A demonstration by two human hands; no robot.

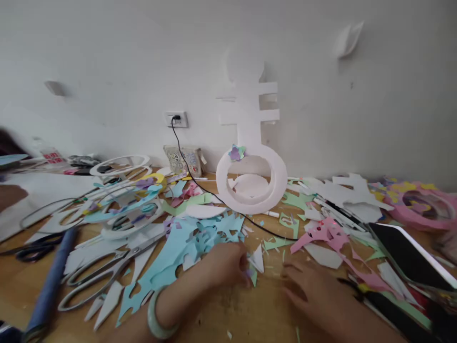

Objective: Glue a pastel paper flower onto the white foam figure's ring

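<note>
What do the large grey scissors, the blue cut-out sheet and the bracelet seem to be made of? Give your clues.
Large grey scissors: probably metal, blades and handles sharing a dull sheen.
Blue cut-out sheet: matte paper or thin card, judging by its thin cut edges.
Bracelet: smooth, pale green, softly shiny; perhaps jade, though glass or plastic is possible.

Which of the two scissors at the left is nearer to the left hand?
The large silver-grey pair; the dark-handled pair lies farther away, beyond the blue rod.

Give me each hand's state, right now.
Left hand: fingers curled beside a small white pointed paper scrap; whether it grips anything cannot be told.
Right hand: open, blurred, fingers apart, nothing visibly held.
</note>
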